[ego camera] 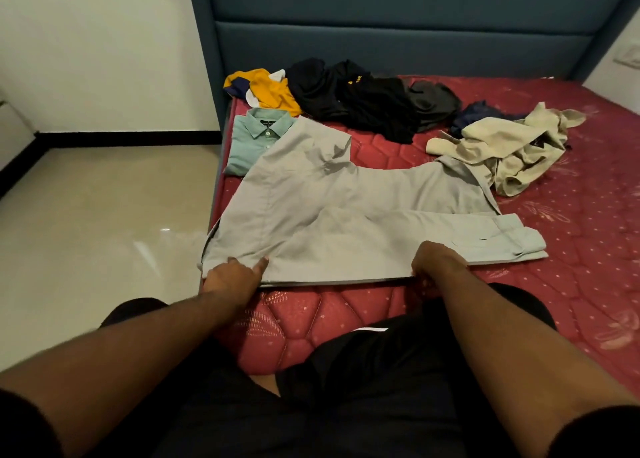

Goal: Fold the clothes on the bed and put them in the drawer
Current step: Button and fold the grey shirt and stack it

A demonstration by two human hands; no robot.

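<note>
A light grey shirt (332,215) lies spread face down on the red mattress (571,249) in front of me, one sleeve folded across to the right. My left hand (232,277) pinches its near edge at the left corner. My right hand (436,263) grips the same edge further right, fingers curled under the cloth. A folded green shirt (256,139) lies beyond it at the bed's left edge. Unfolded clothes lie further back: a yellow and navy garment (266,90), a black heap (363,101) and a beige garment (512,149).
The blue padded headboard (398,24) closes off the far side of the bed. A glossy tiled floor (104,232) runs along the left of the bed. My legs in black shorts (346,388) rest on the mattress's near corner. No drawer is in view.
</note>
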